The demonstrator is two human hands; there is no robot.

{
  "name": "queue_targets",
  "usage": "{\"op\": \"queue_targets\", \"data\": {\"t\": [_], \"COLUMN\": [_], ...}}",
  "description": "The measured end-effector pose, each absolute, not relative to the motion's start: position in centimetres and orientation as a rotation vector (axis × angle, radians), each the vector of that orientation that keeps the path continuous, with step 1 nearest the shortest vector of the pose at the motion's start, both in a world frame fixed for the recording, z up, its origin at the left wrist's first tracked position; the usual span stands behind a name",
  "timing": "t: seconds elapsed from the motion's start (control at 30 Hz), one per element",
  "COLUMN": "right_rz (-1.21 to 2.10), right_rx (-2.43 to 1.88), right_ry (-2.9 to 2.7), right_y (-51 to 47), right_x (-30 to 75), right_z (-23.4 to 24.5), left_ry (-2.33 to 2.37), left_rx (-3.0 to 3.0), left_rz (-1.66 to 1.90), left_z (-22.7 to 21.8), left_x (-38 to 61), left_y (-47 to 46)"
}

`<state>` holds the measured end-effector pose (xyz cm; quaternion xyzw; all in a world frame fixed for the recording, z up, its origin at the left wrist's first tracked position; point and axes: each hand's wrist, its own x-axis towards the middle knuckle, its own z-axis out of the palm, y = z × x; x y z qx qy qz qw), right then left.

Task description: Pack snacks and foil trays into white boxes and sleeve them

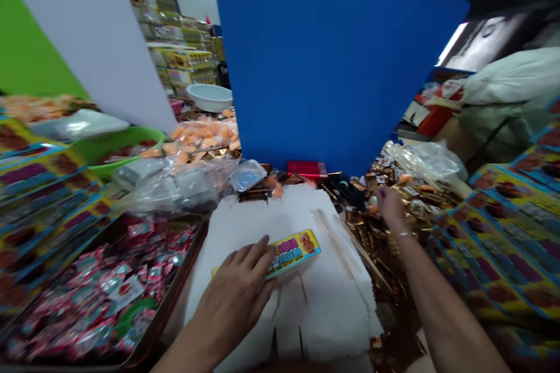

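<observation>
At the left edge of the frame we see blurred stacked cartons (48, 198), yellow and blue, and just right of them, at lower left, a dark tray (198, 239) heaped with pink wrapped packets (109, 280). Above the tray, a green basin (105, 170) sits near a spread of orange pieces (205, 134), and right of these a clear plastic container (248, 176) lies at a tilt. At the lower centre our left hand (240, 280) holds a small yellow box (293, 252) on a worn white sheet (324, 315); our fingers lie across its left part, the thumb at its near side, and its right end shows uncovered. Behind the sheet, a red box (305, 169) lies at the foot of a blue panel (332, 70) filling the upper centre. Right of the sheet, our right hand (391, 207) is at a heap of gold-wrapped pieces (420, 210), its fingers drawn close together; blur keeps us from telling whether they hold anything. More yellow cartons (494, 245) lean along the right edge, below a pale sack (516, 78).
</observation>
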<state>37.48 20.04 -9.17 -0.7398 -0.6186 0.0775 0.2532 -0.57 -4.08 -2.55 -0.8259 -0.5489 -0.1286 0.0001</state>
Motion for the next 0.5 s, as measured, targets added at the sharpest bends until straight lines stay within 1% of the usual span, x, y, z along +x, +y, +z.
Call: {"op": "queue_targets", "data": {"t": [0.07,0.13,0.2,0.23,0.27,0.33,0.43,0.5], "right_rz": [0.295,0.507,1.039,1.259,1.347,1.272,1.084,1.131], "right_rx": [-1.832,-1.638,-1.253,-1.151,-1.118,-1.168,-1.311,-1.314], "right_ry": [-1.659,-1.658,-1.473,-1.443,-1.387,-1.357,-1.411,-1.383], "right_y": [16.7,11.8,6.1,3.4,1.0,-2.3,-3.8,-3.6], "right_x": [34.7,30.6,25.7,23.4,21.3,18.2,16.9,17.2], "right_z": [-8.5,-7.8,-7.1,-6.7,-6.3,-5.7,-5.7,-6.0], "left_ry": [-1.730,-1.746,-1.770,-1.776,-1.777,-1.776,-1.788,-1.795], "left_rx": [-2.644,-2.646,-2.627,-2.623,-2.629,-2.646,-2.676,-2.708], "left_rz": [-0.466,-0.581,-0.684,-0.714,-0.727,-0.717,-0.686,-0.696], "left_z": [-2.6,-2.7,-3.0,-3.0,-3.1,-3.0,-2.5,-1.8], "left_x": [-0.6,-0.6,-0.5,-0.4,-0.4,-0.4,-0.5,-0.3], "left_y": [-4.5,-4.8,-5.0,-5.1,-5.1,-5.2,-5.4,-5.4]}}
